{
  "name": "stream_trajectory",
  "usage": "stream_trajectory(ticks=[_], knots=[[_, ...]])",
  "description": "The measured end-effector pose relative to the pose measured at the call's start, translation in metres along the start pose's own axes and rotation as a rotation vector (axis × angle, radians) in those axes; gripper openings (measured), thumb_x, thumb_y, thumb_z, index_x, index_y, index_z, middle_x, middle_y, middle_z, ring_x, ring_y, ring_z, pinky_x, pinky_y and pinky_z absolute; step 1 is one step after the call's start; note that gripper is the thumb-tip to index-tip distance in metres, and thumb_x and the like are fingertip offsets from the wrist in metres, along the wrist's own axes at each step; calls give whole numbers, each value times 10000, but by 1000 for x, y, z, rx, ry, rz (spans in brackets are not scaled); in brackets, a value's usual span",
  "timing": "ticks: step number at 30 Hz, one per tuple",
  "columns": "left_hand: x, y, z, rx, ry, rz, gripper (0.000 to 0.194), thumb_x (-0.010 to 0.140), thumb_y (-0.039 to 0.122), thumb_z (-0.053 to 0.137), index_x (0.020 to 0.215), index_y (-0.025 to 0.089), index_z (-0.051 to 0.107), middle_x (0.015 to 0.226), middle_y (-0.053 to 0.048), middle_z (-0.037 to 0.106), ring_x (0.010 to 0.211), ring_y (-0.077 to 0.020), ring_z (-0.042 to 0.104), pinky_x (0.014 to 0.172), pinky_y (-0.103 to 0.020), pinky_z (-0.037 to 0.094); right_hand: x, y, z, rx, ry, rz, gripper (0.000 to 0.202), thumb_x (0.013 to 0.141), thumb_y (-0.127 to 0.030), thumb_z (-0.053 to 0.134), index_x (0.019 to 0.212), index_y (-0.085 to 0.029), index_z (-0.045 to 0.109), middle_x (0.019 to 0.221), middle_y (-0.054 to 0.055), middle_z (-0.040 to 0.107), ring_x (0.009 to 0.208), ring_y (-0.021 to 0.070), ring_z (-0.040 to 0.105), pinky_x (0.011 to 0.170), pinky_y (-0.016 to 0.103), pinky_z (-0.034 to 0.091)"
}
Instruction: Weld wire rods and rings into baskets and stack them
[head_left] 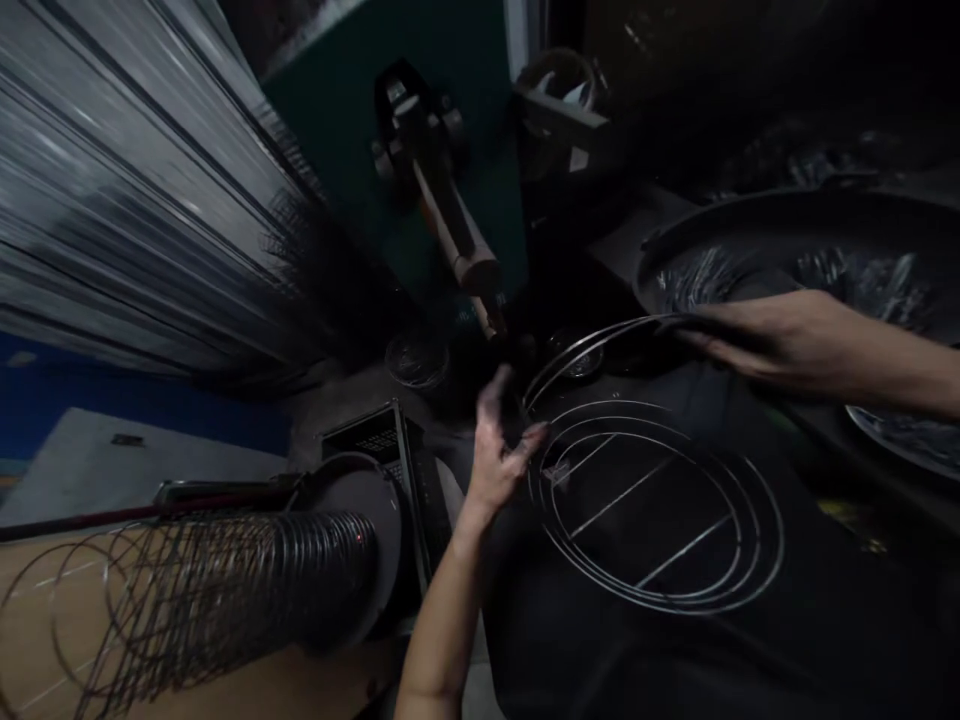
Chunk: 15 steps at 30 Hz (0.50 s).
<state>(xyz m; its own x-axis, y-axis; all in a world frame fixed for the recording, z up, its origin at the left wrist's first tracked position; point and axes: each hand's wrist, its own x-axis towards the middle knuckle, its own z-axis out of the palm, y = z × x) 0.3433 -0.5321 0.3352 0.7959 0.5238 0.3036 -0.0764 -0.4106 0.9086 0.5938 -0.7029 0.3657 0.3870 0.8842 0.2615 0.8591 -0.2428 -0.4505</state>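
My left hand point(504, 450) is at the centre, thumb and fingers apart, beside the left edge of a round wire frame point(652, 600). The frame has several concentric wire rings joined by straight crossbars and lies over my dark-clad lap. On the right, my right hand point(765, 340) is closed on a curved wire ring point(600, 340), which arches down toward my left hand. Blur hides the right fingertips in part.
A machine with a cylindrical arm point(469, 250) stands ahead on a green panel point(480, 100). Stacked wire frames point(247, 580) lie at lower left. A large round pan point(787, 205) holds metal pieces at right. Long wires point(135, 180) fill the upper left.
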Motion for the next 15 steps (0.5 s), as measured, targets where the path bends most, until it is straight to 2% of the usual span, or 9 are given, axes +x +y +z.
stream_trajectory(ticks=[1,3,6,9,10,12,15], knots=[[1,6,2,-137,-90,-106,480,886,484,567,1290,226,541,945,-59,672,860,-162,634,795,-294,515,5,2,8,39,-4,20,471,871,-491,381,1050,-177,684,907,105,703,778,237,661,734,359,504],[-2,21,18,-396,-195,-264,447,929,507,477,1209,181,600,644,0,587,558,-90,533,571,-211,452,24,3,33,155,-60,92,445,885,-437,407,1125,-167,668,979,99,701,862,228,662,813,353,507],[-4,37,63,-608,-139,-364,486,895,538,531,1184,156,613,521,58,426,442,-41,362,465,-171,316,66,-3,76,294,-121,147,379,903,-332,437,1167,-179,661,1063,69,688,976,200,644,888,318,497],[8,30,99,-654,-47,-411,549,861,592,548,1186,152,599,526,66,398,452,-39,329,457,-171,271,97,-16,100,182,-109,-12,344,912,-270,458,1173,-205,671,1078,79,659,942,187,635,820,285,495],[13,24,104,-646,-6,-431,569,857,605,543,1215,163,576,538,66,407,453,-42,326,455,-174,268,103,-21,104,99,-116,-74,348,913,-267,466,1191,-208,667,1098,96,641,901,189,634,762,277,491],[21,11,103,-543,99,-453,553,855,580,565,1254,197,538,603,54,472,485,-53,377,483,-178,317,111,-27,105,-70,-172,-151,381,914,-257,472,1258,-219,632,1153,128,601,800,179,624,650,260,456],[30,-1,83,-223,184,-395,365,887,457,574,1164,221,603,854,-7,630,742,-102,565,723,-226,455,114,-27,101,-227,-277,-166,475,908,-172,431,1367,-228,541,1197,156,573,713,162,601,603,255,415]])
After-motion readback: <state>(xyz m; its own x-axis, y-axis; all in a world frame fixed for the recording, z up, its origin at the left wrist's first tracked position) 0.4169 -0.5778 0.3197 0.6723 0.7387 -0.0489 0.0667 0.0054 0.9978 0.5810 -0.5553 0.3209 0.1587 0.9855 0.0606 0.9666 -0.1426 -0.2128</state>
